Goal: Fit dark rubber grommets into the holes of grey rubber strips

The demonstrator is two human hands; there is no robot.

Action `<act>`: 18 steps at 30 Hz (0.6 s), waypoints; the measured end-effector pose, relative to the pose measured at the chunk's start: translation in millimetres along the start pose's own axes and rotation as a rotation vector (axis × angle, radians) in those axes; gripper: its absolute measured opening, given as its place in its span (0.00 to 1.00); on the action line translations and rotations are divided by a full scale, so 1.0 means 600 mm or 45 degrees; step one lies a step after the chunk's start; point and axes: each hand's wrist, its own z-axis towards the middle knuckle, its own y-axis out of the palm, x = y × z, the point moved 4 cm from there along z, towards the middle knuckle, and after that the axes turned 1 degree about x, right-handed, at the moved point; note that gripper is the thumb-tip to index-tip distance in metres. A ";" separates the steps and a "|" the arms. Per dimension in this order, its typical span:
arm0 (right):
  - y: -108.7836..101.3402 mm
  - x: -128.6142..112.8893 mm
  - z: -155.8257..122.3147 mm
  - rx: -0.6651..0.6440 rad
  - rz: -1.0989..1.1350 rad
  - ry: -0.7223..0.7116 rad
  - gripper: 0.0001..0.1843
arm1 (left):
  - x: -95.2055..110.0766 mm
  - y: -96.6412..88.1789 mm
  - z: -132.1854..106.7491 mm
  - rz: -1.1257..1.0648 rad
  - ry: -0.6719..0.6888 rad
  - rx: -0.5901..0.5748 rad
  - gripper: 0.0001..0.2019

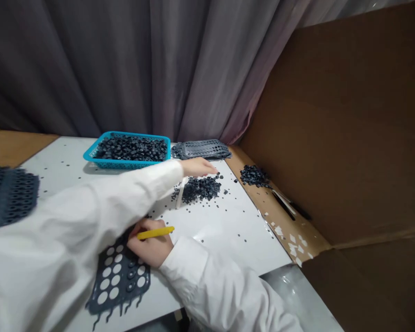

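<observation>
My left hand (197, 167) reaches across to the right, fingers stretched out flat just above a pile of small black rubber rings (201, 189) on the white table (228, 226); I see nothing in it. My right hand (151, 248) is closed round a yellow pen-like tool (155, 233). It rests on a dark rubber sheet (119, 276) with round holes, some still filled with rings. My left sleeve hides part of that sheet.
A blue basket (90, 155) full of black rings stands at the back, with a stack of punched rubber sheets (201, 148) beside it. Another sheet (7, 196) lies far left. A cardboard wall (349, 138) stands right; on its flap (263, 196) lie more rings (254, 176), thin tools (287, 205) and paper scraps.
</observation>
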 end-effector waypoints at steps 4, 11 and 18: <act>-0.003 -0.006 0.000 0.038 0.070 -0.015 0.03 | -0.084 -0.071 -0.156 -0.071 0.014 0.018 0.15; -0.009 -0.006 0.002 0.009 0.125 -0.057 0.03 | -0.212 -0.059 -0.378 0.064 -0.218 0.183 0.12; -0.008 0.001 0.002 -0.047 0.196 0.059 0.01 | -0.206 0.007 -0.432 0.478 0.013 0.314 0.09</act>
